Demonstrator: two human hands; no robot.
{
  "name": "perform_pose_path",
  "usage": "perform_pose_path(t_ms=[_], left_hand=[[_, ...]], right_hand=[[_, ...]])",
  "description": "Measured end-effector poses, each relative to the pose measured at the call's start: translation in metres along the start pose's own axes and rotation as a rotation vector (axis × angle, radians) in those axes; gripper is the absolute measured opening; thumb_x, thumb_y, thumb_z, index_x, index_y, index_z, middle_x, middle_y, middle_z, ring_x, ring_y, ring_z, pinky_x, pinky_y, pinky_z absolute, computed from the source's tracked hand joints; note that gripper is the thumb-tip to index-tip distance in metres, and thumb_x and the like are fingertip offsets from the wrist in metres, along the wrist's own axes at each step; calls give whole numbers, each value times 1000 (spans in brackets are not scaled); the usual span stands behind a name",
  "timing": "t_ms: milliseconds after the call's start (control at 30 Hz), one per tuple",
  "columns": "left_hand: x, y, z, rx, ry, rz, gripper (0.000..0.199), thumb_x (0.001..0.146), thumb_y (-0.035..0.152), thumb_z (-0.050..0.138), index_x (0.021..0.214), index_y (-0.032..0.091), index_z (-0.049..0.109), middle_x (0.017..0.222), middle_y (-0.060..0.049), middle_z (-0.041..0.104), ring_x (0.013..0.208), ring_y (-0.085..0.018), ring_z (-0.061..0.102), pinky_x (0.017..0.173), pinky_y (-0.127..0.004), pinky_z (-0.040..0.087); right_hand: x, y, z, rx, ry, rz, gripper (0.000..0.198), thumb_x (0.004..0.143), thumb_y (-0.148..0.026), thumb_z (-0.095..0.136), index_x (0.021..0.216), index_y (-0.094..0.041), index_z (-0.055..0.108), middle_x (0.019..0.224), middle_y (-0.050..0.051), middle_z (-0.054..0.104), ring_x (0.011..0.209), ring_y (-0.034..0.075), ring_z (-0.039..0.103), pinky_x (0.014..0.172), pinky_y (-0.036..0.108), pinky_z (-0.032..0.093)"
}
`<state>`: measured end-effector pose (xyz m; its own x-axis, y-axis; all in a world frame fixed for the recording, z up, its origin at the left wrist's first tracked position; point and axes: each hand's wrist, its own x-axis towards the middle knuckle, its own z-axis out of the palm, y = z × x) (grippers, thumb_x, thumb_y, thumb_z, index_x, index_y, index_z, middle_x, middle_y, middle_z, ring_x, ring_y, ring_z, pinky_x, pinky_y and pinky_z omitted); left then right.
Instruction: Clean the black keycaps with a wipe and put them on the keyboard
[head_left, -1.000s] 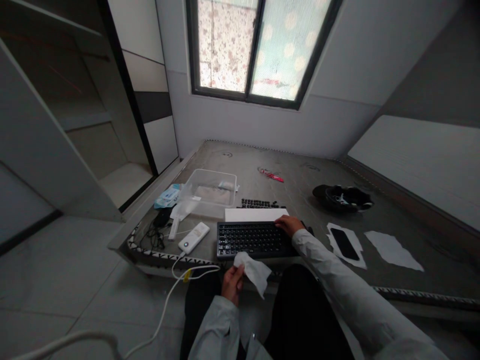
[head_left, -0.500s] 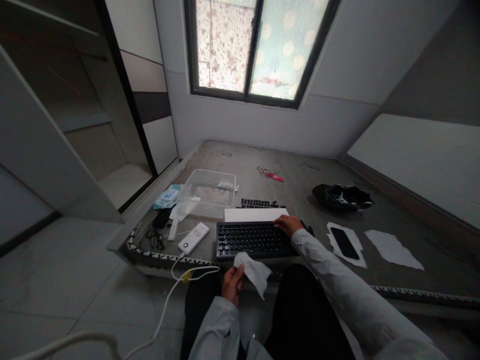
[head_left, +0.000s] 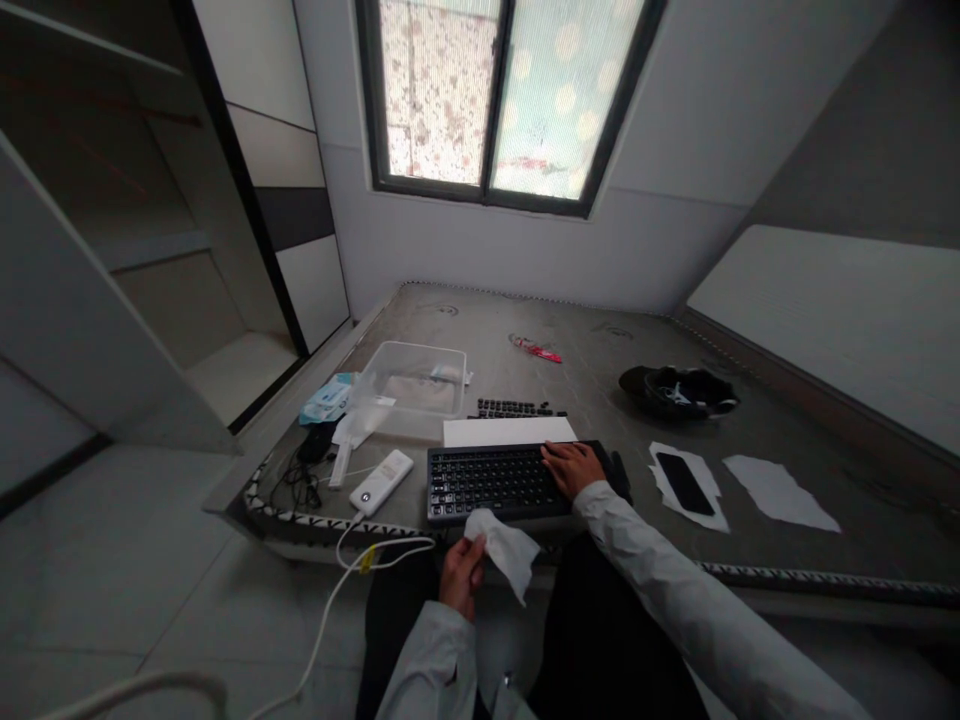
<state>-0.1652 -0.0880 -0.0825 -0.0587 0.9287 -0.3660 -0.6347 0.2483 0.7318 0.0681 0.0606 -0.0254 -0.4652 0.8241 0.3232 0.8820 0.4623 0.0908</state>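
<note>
A black keyboard [head_left: 495, 482] lies along the near edge of the mattress, in front of a white strip-like board or box [head_left: 491, 432]. My right hand [head_left: 576, 468] rests on the keyboard's right part, fingers stretched out over the keys. Just below the near edge of the keyboard, my left hand [head_left: 462, 572] pinches a white tissue [head_left: 506, 548], which hangs loosely to the right. Behind the white strip are rows of loose black keycaps [head_left: 514, 409].
To the left stand a clear plastic bin [head_left: 412, 385], a white power bank [head_left: 382, 482] with a cable, black cords [head_left: 304, 485] and a blue packet [head_left: 328, 398]. Rightward lie a black cap [head_left: 679, 392], a phone [head_left: 686, 484] on white paper, and another paper sheet [head_left: 781, 492]. A red item [head_left: 536, 348] lies farther back.
My right hand has gone from the keyboard's top edge down onto its right-hand keys, fingers spreading flatter. The left hand still holds the tissue in nearly the same place. The view has shifted slightly.
</note>
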Motion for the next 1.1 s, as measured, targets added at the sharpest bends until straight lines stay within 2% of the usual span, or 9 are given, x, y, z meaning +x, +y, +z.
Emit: perform_pose_path(t_ms=[167, 300, 400, 500, 600, 767, 933, 1100], left_hand=[[-1, 1, 5, 1, -17, -7, 43, 52, 48, 76, 65, 14, 54, 41, 11, 35, 33, 0, 20, 34, -18, 8], [0, -3, 4, 11, 6, -12, 43, 52, 48, 76, 64, 14, 52, 41, 11, 35, 33, 0, 20, 34, -17, 9], [0, -4, 2, 4, 21, -6, 44, 52, 49, 76, 63, 14, 50, 41, 11, 35, 33, 0, 20, 35, -17, 9], [-1, -2, 3, -2, 44, -6, 46, 51, 50, 76, 65, 14, 51, 41, 11, 34, 34, -1, 20, 35, -17, 9], [-2, 1, 6, 5, 73, -9, 47, 49, 51, 77, 65, 14, 53, 42, 11, 35, 34, -1, 20, 35, -17, 11], [2, -1, 9, 5, 81, -21, 45, 50, 49, 77, 64, 13, 55, 42, 10, 36, 35, -1, 21, 37, -17, 12], [6, -7, 12, -33, 61, -39, 42, 51, 45, 78, 66, 11, 58, 45, 9, 41, 37, 0, 21, 38, -16, 12], [7, -8, 19, -6, 71, -108, 47, 45, 49, 79, 65, 11, 60, 42, 8, 39, 37, 0, 21, 39, -15, 15]], right_hand=[[4, -2, 2, 43, -19, 41, 30, 88, -31, 41, 112, -30, 60, 120, 1, 60, 106, 19, 54, 96, 42, 28], [6, 3, 6, 150, -13, 123, 30, 87, -34, 43, 110, -31, 62, 116, 0, 62, 105, 21, 55, 92, 41, 36], [8, 12, 4, 299, 26, 153, 30, 88, -35, 42, 107, -29, 64, 110, 1, 65, 103, 19, 58, 89, 36, 43], [10, 23, -2, 368, 98, 174, 32, 89, -34, 39, 107, -25, 65, 108, 3, 66, 101, 18, 59, 91, 34, 44], [10, 30, -10, 303, 92, 147, 33, 89, -33, 41, 112, -25, 62, 114, 5, 63, 105, 20, 57, 93, 38, 42], [4, 26, -13, 193, -61, -47, 33, 89, -34, 42, 118, -31, 57, 130, 3, 50, 117, 22, 47, 95, 42, 36], [-3, 26, -16, 161, -25, 8, 32, 89, -35, 41, 114, -30, 60, 128, 3, 52, 115, 22, 48, 96, 42, 32], [-4, 28, -16, 144, -13, 44, 34, 89, -35, 42, 118, -29, 57, 131, 4, 49, 115, 23, 46, 96, 42, 30]])
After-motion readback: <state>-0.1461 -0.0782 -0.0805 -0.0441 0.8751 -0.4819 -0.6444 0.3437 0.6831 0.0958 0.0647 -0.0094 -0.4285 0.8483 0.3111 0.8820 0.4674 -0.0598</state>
